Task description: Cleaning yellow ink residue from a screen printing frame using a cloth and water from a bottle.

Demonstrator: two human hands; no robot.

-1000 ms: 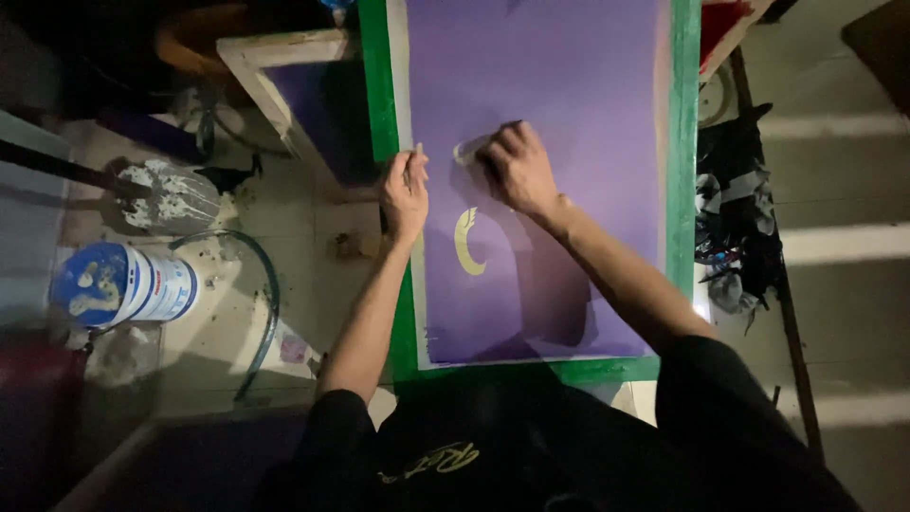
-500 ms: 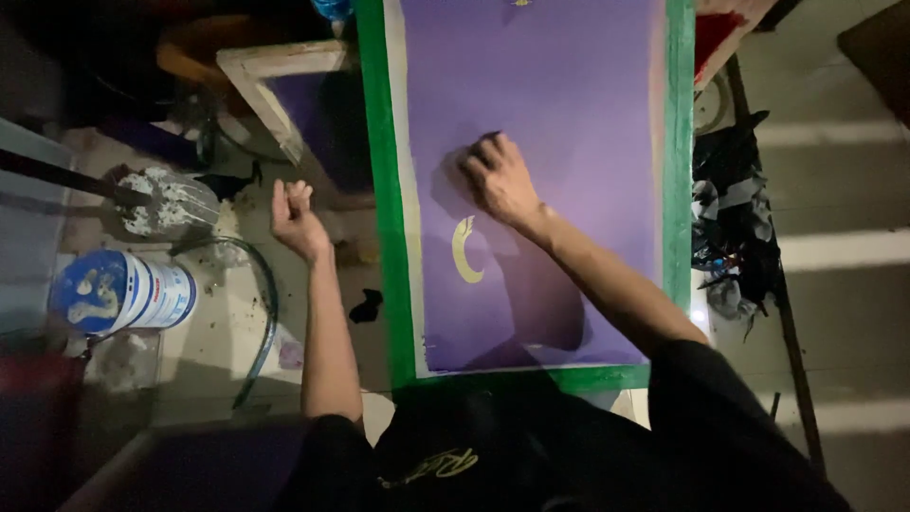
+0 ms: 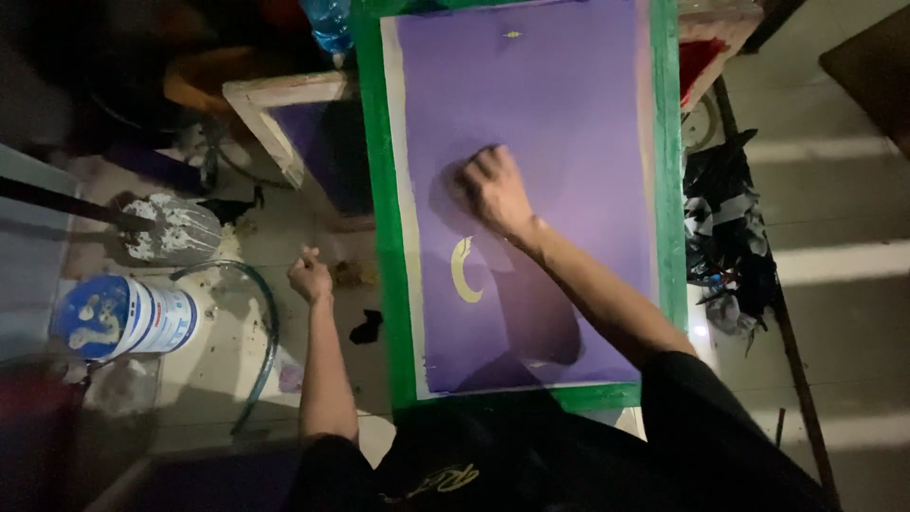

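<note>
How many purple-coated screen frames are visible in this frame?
2. A large green-taped screen lies flat under the right hand; a smaller wood-framed screen sits to its left, partly tucked beneath it. Others may be hidden in the dark.

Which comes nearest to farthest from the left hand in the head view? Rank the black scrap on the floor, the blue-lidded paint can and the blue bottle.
From the left hand:
1. Black scrap, just below-right on the floor.
2. Paint can, far left.
3. Blue bottle, top edge.

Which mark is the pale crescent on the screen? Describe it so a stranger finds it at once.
Start at the big purple screen with its green border. Below the right hand, which presses on the mesh, sits the pale crescent, near the screen's left edge. It is the only large cream curved mark on the plain purple; a tiny pale speck lies far up near the top.
</note>
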